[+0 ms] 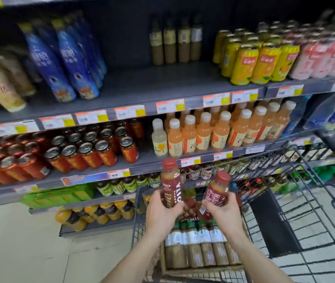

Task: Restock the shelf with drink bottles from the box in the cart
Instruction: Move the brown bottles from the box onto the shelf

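My left hand (162, 211) grips a dark-red-capped coffee bottle (170, 180) upright above the cart. My right hand (222, 211) holds a second red-capped bottle (216, 190), tilted to the left. Both hover over a cardboard box (183, 269) in the wire cart (315, 221); the box holds a row of white-labelled brown drink bottles (199, 246) and more red-capped ones (191, 209) partly hidden behind my hands. On the upper shelf (134, 86) a wide bare stretch lies in front of several similar brown bottles (175, 43) at the back.
Blue bottles (64, 64) stand left of that gap, yellow cans (256, 60) right of it. The shelf below carries red cans (85, 152) and orange juice bottles (223, 129). Lower shelves hold green tea and orange drinks. The cart's black fold-down seat (272, 225) is to the right.
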